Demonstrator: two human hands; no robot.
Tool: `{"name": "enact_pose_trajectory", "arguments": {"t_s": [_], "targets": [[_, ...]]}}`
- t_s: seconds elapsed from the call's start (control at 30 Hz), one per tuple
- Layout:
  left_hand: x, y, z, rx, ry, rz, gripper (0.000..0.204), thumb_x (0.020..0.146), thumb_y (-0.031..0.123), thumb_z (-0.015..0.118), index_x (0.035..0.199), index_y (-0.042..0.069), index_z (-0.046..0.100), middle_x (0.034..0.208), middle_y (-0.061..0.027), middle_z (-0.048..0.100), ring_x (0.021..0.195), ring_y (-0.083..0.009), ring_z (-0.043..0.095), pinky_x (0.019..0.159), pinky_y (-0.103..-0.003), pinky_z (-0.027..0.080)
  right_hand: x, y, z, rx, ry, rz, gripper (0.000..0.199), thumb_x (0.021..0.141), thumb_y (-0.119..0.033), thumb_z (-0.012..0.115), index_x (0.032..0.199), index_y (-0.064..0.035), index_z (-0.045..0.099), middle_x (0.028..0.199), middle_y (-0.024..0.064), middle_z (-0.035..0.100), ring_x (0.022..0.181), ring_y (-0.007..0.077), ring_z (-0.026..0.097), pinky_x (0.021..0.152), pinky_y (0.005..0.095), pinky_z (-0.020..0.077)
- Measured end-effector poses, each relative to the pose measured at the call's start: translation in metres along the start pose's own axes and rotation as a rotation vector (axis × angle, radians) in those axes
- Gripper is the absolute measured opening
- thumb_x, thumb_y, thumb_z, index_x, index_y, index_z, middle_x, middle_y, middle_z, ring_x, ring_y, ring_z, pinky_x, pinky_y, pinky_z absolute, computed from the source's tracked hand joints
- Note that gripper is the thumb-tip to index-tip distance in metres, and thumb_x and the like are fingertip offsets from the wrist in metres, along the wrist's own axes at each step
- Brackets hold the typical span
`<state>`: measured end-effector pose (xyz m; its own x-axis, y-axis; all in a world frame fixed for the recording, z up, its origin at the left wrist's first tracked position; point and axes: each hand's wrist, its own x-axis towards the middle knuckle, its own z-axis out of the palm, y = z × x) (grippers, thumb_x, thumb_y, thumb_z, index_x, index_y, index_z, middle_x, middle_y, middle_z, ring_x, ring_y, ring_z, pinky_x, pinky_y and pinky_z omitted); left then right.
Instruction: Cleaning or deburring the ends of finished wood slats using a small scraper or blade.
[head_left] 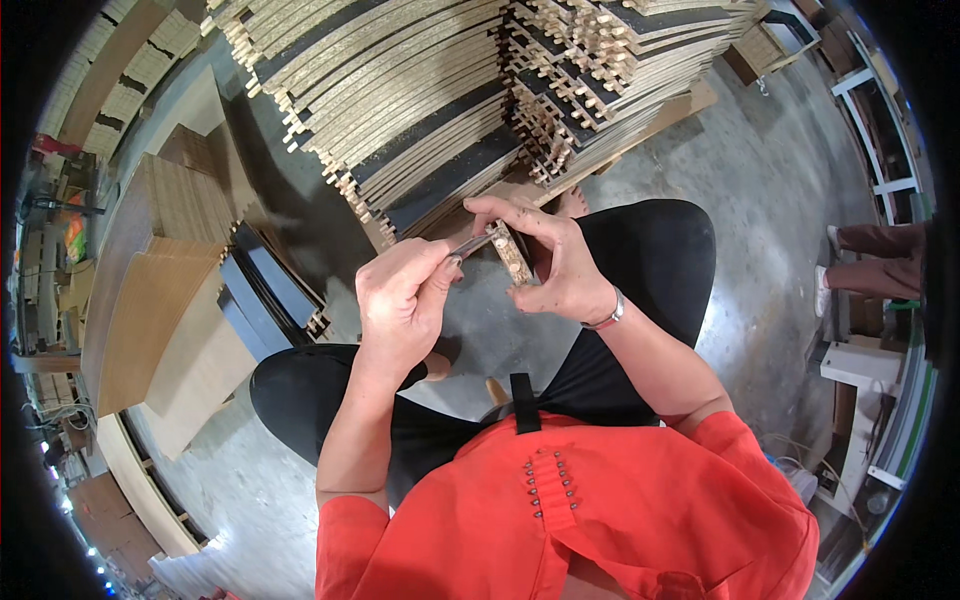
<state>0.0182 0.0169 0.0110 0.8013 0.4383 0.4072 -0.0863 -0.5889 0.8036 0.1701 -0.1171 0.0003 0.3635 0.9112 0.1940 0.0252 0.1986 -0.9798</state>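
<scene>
My left hand is closed in a pinch round a slim grey metal tool; its exact kind I cannot make out. The tool's tip meets the upper end of a small chipboard piece, which has pale round spots along its narrow face. My right hand grips that piece between thumb and fingers, its palm hiding the far part. Both hands are raised above the floor between my knees. Just beyond them rises a large stack of chipboard panels, with wooden dowels sticking out of the ends.
Left of my knee stand dark grey panels with dowels, beside a tall pile of brown boards. At the right, another person's legs are on the concrete floor, near a white machine frame.
</scene>
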Motion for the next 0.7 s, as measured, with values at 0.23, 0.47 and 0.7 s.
{"name": "enact_pose_trajectory", "arguments": {"t_s": [0.23,0.47,0.7], "targets": [[0.005,0.002,0.01,0.05,0.001,0.064,0.006,0.077,-0.003,0.066,0.081,-0.001,0.061,0.063,-0.0114,0.056,0.054,-0.0271,0.055,0.051,-0.035,0.043,-0.001,-0.001,-0.008,-0.163,-0.062,-0.03,0.081,0.053,-0.002,0.063,0.133,-0.0021,0.054,0.104,0.0061,0.057,0.102,0.016,0.05,0.093,0.0282,0.0385],[0.004,0.003,0.014,0.222,0.116,0.039,0.006,0.08,-0.003,0.065,0.085,-0.005,0.063,0.065,-0.0128,0.058,0.057,-0.0243,0.058,0.053,-0.032,0.044,-0.004,-0.002,-0.004,-0.089,-0.017,0.022,0.079,0.053,-0.001,0.063,0.132,-0.005,0.056,0.105,0.0072,0.063,0.102,0.0198,0.052,0.1,0.031,0.0373],[0.004,0.0,0.013,0.235,0.032,0.064,0.008,0.078,-0.001,0.066,0.085,-0.004,0.063,0.065,-0.0135,0.058,0.057,-0.0269,0.057,0.054,-0.034,0.044,-0.004,-0.001,-0.007,-0.288,-0.015,-0.033,0.079,0.053,-0.002,0.064,0.132,-0.004,0.055,0.106,0.0099,0.064,0.103,0.0217,0.054,0.099,0.0323,0.0399]]}}
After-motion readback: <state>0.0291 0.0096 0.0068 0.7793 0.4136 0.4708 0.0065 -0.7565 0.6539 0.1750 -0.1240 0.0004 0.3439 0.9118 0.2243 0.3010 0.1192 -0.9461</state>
